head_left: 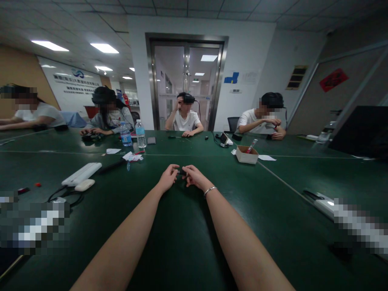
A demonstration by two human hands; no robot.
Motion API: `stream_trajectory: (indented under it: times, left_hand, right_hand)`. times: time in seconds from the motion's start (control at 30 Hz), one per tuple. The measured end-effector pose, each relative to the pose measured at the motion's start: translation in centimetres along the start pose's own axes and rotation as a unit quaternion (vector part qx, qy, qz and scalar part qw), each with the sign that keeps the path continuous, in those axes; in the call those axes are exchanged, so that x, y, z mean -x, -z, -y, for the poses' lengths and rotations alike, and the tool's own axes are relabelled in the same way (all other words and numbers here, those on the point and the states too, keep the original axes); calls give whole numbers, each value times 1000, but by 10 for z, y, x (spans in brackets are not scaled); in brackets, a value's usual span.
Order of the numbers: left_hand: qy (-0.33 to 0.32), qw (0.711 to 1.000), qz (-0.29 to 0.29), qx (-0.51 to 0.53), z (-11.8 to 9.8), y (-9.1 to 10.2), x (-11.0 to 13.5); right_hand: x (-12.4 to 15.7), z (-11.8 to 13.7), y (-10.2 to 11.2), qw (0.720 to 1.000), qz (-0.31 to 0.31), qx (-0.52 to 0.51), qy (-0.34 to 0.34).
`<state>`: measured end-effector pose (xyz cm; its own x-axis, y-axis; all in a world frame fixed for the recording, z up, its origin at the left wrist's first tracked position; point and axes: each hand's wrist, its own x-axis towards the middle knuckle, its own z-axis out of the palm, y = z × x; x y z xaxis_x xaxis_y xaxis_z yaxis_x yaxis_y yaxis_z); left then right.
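Observation:
Both of my arms reach forward over a dark green table (178, 242). Between my fingertips is a small black object (182, 172) with a lighter, metal-looking end on its left; it is too small to name for sure. My right hand (194, 176) pinches the black part between thumb and fingers, and a silver bracelet (209, 191) circles that wrist. My left hand (168, 178) has its thumb and fingertips closed at the lighter end. The fingers cover part of the object.
Left are a white power bank-like block (81, 174), a white rounded case (85, 185) and cables. Farther off stand two water bottles (140, 134) near paper scraps (133, 156). An open box (247, 155) sits right of centre. Several people wearing headsets sit across the table.

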<state>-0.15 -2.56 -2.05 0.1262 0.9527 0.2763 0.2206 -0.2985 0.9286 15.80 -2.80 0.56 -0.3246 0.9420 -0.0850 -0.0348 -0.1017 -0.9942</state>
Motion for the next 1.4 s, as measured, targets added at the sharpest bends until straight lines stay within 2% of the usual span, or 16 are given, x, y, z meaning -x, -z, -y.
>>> stream_trajectory:
  times: [0.17,0.37,0.7,0.83,0.97,1.17,1.4]
  left_hand:
    - [3,1000,2,-1,-2,0,1]
    - [-3,1000,2,2,-1,1,1]
    - [6,1000,-2,-3,-3,1,1]
    - [9,1000,-2,-1,-2,1,0]
    - [7,1000,-1,-2,0,1,0]
    - [-1,1000,-3,7,0,1,1]
    - [30,999,33,-5,-9,1,3]
  right_hand:
    - [-2,-3,2,999,-6,23,24]
    - [-1,-1,1,1000,-29,1,7]
    - [0,-1,3,999,30,-17,13]
    - [1,0,1,1000,22,-9,2]
    - [2,0,1,999,23,-12,26]
    - [0,-2,1,1000,5,-11,9]
    - [1,-6,7,997,42,-61,22]
